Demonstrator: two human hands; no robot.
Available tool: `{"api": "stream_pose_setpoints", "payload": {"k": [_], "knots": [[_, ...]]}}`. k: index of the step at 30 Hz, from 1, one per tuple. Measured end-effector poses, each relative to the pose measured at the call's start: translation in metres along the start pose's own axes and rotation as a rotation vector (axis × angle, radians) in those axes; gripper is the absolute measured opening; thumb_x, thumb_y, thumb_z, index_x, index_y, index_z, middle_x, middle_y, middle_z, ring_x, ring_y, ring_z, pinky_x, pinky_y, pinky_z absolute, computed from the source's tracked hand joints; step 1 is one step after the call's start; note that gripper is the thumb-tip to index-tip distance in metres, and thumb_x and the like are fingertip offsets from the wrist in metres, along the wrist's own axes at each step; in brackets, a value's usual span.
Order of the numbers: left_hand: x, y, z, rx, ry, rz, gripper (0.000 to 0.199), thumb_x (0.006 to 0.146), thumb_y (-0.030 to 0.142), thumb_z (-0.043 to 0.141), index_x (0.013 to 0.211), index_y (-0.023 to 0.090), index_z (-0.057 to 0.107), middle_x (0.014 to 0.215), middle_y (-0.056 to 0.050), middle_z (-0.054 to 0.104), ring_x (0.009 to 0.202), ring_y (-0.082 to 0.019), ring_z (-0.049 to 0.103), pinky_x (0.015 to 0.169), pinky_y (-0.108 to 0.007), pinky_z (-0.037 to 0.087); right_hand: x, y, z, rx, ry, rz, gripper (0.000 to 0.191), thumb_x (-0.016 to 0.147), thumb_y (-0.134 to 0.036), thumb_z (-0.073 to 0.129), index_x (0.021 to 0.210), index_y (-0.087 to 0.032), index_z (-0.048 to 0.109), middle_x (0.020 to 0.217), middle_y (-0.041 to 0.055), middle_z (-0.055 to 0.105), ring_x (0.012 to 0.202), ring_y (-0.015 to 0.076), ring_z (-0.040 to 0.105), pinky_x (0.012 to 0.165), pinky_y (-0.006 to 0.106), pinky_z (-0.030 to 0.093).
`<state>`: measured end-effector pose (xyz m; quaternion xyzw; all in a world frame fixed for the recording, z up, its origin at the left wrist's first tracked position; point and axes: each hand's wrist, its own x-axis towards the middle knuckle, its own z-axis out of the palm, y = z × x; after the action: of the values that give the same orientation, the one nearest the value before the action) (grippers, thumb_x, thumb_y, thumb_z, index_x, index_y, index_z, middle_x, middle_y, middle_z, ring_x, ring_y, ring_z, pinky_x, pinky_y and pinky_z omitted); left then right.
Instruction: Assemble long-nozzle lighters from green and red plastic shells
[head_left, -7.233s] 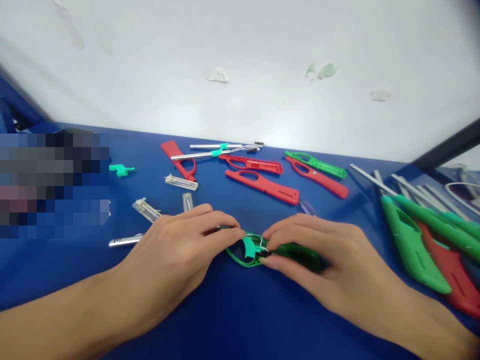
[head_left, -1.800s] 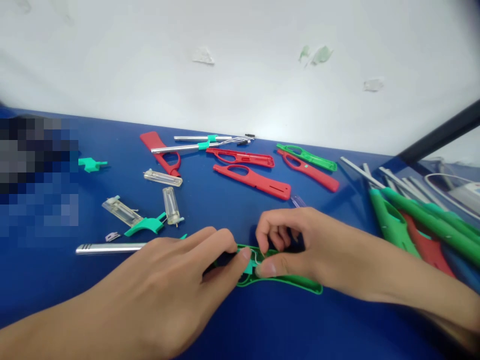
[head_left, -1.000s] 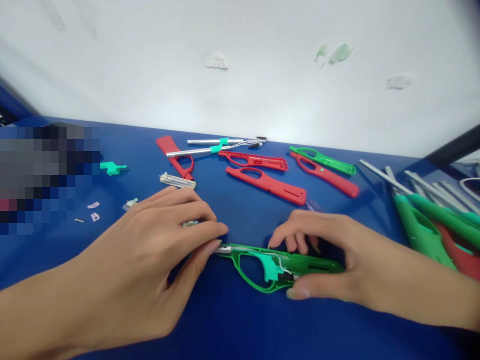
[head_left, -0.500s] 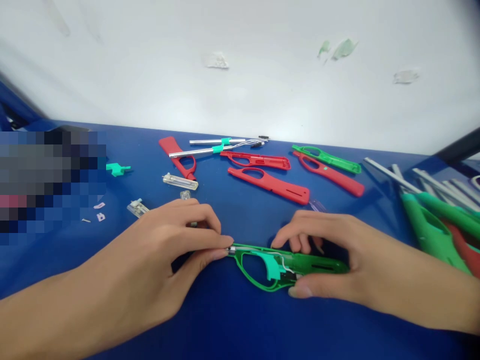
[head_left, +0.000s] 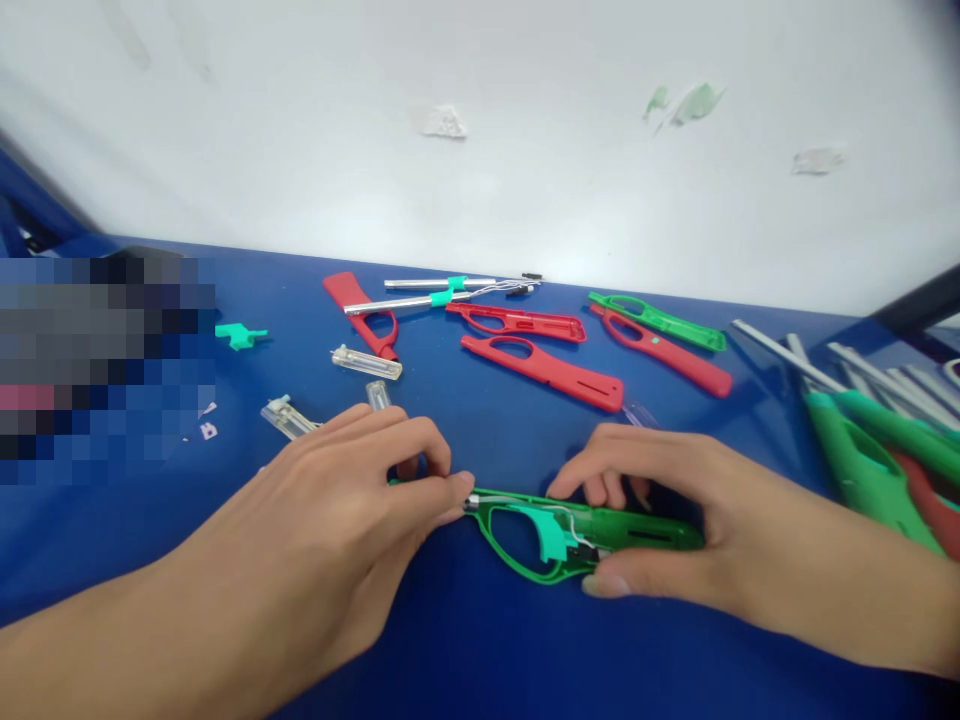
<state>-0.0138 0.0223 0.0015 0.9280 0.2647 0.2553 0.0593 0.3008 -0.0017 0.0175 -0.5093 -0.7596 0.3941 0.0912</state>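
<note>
White wall (head_left: 300,150) behind; blue desk (head_left: 510,655) in front carries all parts. Left hand (head_left: 330,510): thumb and forefinger pinched on the narrow left end of an open green shell (head_left: 652,532), at a short bright metal end seated there. Right hand (head_left: 690,540): gripping the shell's wider right end, thumb on the near edge, forefinger on the far edge. Far right: heap of green and red handles (head_left: 889,505) with grey rods (head_left: 787,355). Held shell lies hollow side up on the desk, between the hands. Beyond it, four red shells (head_left: 577,382); a slimmer green half (head_left: 690,332) just behind the rightmost. Two silver tubes (head_left: 397,304) with teal collars, one crossing the leftmost red shell. Three clear cartridges (head_left: 367,361) near the left hand. Loose teal piece (head_left: 241,337) farther left. Inside the held shell: teal trigger (head_left: 553,538) at the loop, white wire (head_left: 574,522) beside it. Smallest: white chips (head_left: 208,431), left.
</note>
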Motion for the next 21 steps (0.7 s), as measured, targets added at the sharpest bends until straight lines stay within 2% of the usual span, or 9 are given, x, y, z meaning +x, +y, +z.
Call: {"api": "stream_pose_setpoints", "payload": {"k": [4, 8, 10, 16, 21], "knots": [[-0.002, -0.001, 0.001, -0.022, -0.015, -0.011, 0.039, 0.104, -0.001, 0.05, 0.109, 0.023, 0.08, 0.099, -0.003, 0.072, 0.076, -0.018, 0.061, 0.066, -0.032, 0.051, -0.001, -0.002, 0.001, -0.027, 0.001, -0.001, 0.034, 0.096, -0.064, 0.085, 0.124, -0.045, 0.076, 0.117, -0.0075, 0.08, 0.102, 0.0205, 0.072, 0.091, 0.035, 0.058], [-0.003, 0.0, 0.001, -0.007, -0.029, 0.003, 0.039, 0.102, -0.003, 0.049, 0.11, 0.023, 0.077, 0.103, -0.004, 0.072, 0.079, -0.019, 0.061, 0.071, -0.035, 0.053, -0.006, -0.006, 0.002, -0.035, 0.039, -0.045, 0.042, 0.1, -0.06, 0.083, 0.139, -0.056, 0.071, 0.135, -0.0095, 0.077, 0.124, 0.0225, 0.071, 0.109, 0.037, 0.054], [-0.003, 0.001, 0.002, 0.017, -0.033, 0.008, 0.041, 0.1, -0.006, 0.048, 0.11, 0.023, 0.076, 0.104, -0.004, 0.073, 0.079, -0.02, 0.062, 0.073, -0.036, 0.054, -0.006, -0.008, 0.001, 0.001, 0.022, -0.085, 0.04, 0.103, -0.055, 0.081, 0.141, -0.06, 0.07, 0.136, -0.0093, 0.076, 0.127, 0.0219, 0.07, 0.109, 0.035, 0.054], [-0.005, 0.001, 0.002, 0.019, -0.032, 0.008, 0.046, 0.097, -0.009, 0.048, 0.115, 0.024, 0.074, 0.105, -0.002, 0.073, 0.082, -0.019, 0.065, 0.075, -0.035, 0.055, -0.002, -0.012, -0.003, 0.042, -0.047, -0.107, 0.038, 0.105, -0.052, 0.079, 0.142, -0.062, 0.074, 0.114, -0.0056, 0.071, 0.101, 0.0163, 0.071, 0.095, 0.03, 0.055], [-0.004, 0.001, -0.001, -0.03, -0.067, -0.028, 0.06, 0.098, -0.008, 0.045, 0.138, 0.03, 0.068, 0.108, -0.001, 0.07, 0.086, -0.016, 0.069, 0.074, -0.028, 0.057, -0.002, -0.015, -0.003, 0.03, -0.051, -0.092, 0.041, 0.104, -0.053, 0.08, 0.144, -0.061, 0.074, 0.111, -0.004, 0.072, 0.099, 0.0171, 0.071, 0.092, 0.031, 0.056]]}}
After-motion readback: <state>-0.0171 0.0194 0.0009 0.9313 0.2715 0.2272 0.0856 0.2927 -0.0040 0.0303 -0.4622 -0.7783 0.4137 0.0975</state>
